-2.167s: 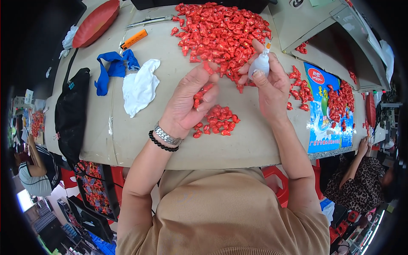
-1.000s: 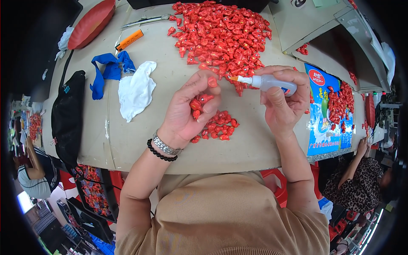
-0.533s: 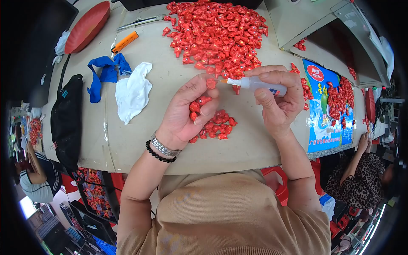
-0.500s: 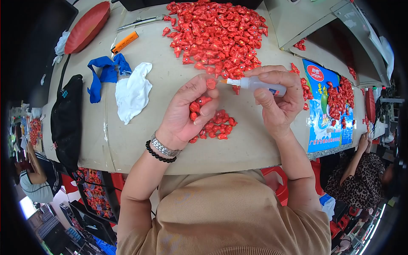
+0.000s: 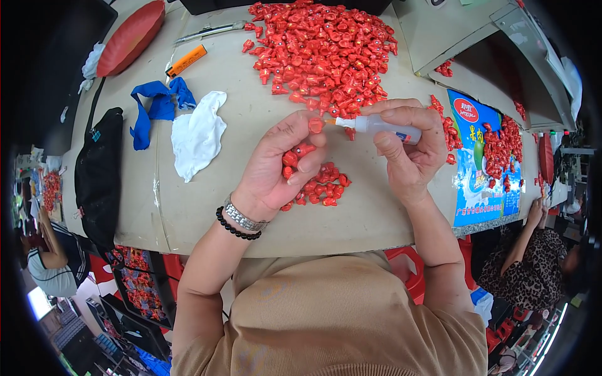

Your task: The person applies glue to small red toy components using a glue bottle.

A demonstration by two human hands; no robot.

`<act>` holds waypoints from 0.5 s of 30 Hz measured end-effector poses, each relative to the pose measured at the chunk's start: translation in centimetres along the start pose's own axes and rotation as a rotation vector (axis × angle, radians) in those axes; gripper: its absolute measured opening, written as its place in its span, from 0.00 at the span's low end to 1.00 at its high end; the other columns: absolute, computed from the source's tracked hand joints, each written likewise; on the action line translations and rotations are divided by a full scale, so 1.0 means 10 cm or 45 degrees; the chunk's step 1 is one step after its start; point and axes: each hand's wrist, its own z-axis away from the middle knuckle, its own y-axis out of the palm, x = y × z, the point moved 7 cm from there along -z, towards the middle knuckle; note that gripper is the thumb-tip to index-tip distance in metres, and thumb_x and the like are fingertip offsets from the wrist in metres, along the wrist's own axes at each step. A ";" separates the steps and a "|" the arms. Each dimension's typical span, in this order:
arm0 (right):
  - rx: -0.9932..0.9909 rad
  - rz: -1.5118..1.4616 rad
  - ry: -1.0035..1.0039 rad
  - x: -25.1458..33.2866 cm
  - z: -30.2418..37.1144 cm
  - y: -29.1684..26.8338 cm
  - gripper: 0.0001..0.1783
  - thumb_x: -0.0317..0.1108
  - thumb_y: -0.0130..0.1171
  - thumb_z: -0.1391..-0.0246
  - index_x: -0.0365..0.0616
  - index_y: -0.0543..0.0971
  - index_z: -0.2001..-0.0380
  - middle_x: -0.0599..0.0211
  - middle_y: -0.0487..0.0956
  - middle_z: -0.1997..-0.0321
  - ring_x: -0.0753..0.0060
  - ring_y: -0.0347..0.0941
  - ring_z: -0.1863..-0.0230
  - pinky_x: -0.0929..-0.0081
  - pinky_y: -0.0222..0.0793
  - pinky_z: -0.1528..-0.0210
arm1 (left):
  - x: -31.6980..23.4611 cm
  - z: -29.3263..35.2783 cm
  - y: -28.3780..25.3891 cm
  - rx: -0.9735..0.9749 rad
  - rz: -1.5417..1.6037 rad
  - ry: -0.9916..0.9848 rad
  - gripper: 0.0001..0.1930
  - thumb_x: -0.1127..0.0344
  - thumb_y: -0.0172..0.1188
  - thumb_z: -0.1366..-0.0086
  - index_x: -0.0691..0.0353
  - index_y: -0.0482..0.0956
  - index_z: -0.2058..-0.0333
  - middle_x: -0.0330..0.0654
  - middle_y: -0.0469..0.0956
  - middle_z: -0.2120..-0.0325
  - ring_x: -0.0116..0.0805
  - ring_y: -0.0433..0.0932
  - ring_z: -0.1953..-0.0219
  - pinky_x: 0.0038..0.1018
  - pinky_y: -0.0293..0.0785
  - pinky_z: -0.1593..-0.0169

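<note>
My left hand (image 5: 282,153) pinches a small red plastic part (image 5: 315,125) between thumb and fingertips. More red parts (image 5: 295,155) lie cupped in its palm, partly covered by the curled fingers. In my right hand (image 5: 411,147) is a small translucent squeeze bottle (image 5: 387,127) with a white collar and thin amber nozzle. Its tip points left and reaches the pinched part; whether they touch I cannot tell. Below the hands sits a small pile of red parts (image 5: 326,186). A large heap of the same parts (image 5: 326,53) spreads over the table's far side.
At left lie a white cloth (image 5: 199,135), blue cloth strips (image 5: 152,113), an orange-handled tool (image 5: 186,61), a black pouch (image 5: 99,178) and a red tray (image 5: 132,39). A grey metal stand (image 5: 464,34) and a blue printed sheet (image 5: 467,182) with red parts are right. Co-workers sit both sides.
Both hands hold nearly the same pose, with the nozzle still at the red part. The whole view has shifted very slightly.
</note>
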 end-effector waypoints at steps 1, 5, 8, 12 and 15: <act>-0.003 0.009 -0.011 0.00 0.00 0.00 0.13 0.19 0.58 0.55 0.37 0.72 0.63 0.55 0.78 0.63 0.67 0.74 0.60 0.74 0.70 0.59 | 0.00 0.00 0.00 -0.010 -0.009 -0.001 0.09 0.64 0.51 0.34 0.63 0.73 0.62 0.43 0.75 0.73 0.25 0.64 0.83 0.16 0.56 0.88; -0.002 0.037 -0.030 0.02 -0.01 -0.01 0.13 0.18 0.57 0.55 0.37 0.72 0.63 0.54 0.78 0.63 0.67 0.74 0.60 0.74 0.70 0.59 | 0.01 0.00 0.00 0.005 -0.002 -0.002 0.09 0.64 0.51 0.34 0.63 0.73 0.62 0.42 0.75 0.73 0.25 0.64 0.83 0.16 0.55 0.88; 0.040 0.147 -0.039 -0.01 0.00 -0.01 0.13 0.33 0.61 0.47 0.42 0.70 0.63 0.52 0.77 0.61 0.80 0.72 0.71 0.89 0.63 0.79 | 0.00 0.00 0.00 -0.003 -0.008 -0.003 0.08 0.64 0.51 0.34 0.63 0.73 0.62 0.42 0.75 0.73 0.25 0.64 0.83 0.16 0.55 0.89; -0.018 0.041 0.004 0.00 0.00 -0.01 0.12 0.19 0.57 0.55 0.37 0.72 0.63 0.55 0.79 0.63 0.68 0.74 0.60 0.74 0.70 0.58 | 0.00 0.00 -0.01 0.002 -0.012 0.002 0.08 0.64 0.51 0.34 0.63 0.73 0.62 0.43 0.76 0.72 0.25 0.64 0.83 0.16 0.55 0.88; -0.028 0.028 -0.008 0.01 -0.01 -0.02 0.12 0.19 0.57 0.54 0.37 0.72 0.63 0.54 0.79 0.63 0.67 0.74 0.60 0.74 0.70 0.58 | -0.02 0.00 -0.01 -0.016 -0.032 0.029 0.07 0.65 0.52 0.34 0.61 0.72 0.61 0.43 0.76 0.71 0.25 0.65 0.83 0.16 0.55 0.88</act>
